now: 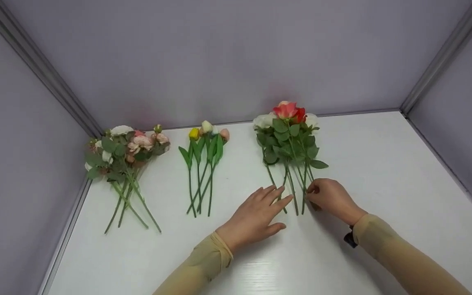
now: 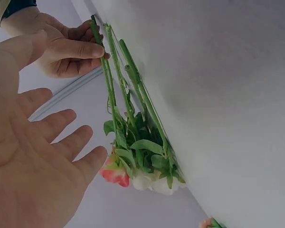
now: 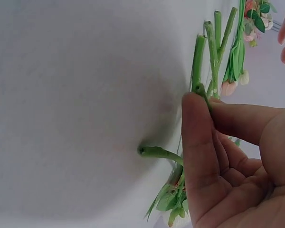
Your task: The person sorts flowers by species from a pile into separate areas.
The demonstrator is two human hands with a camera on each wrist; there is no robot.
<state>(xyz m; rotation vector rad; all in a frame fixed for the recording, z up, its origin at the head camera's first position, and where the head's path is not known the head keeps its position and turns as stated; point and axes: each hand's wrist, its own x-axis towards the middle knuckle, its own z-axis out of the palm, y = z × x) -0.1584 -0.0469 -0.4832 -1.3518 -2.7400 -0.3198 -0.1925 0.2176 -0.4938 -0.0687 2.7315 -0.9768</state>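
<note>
A bunch of artificial roses [image 1: 286,110], with pink, red and white heads and green leaves, lies on the right part of the table, stems toward me. My right hand [image 1: 334,200] pinches a green stem [image 3: 203,95] of this bunch between thumb and fingertips, near its cut end. Over the stem ends to the left hovers my left hand [image 1: 254,215], fingers straight and spread. In the left wrist view nothing lies in its palm. Another rose stem [image 3: 156,152] pokes out beside the right hand's fingers in the right wrist view.
Several artificial tulips [image 1: 210,151] lie on the white table [image 1: 228,192], left of the roses. Farther left is a bunch of pale pink and white flowers [image 1: 141,143] with crossed stems. Grey panels [image 1: 236,61] enclose the back and both sides.
</note>
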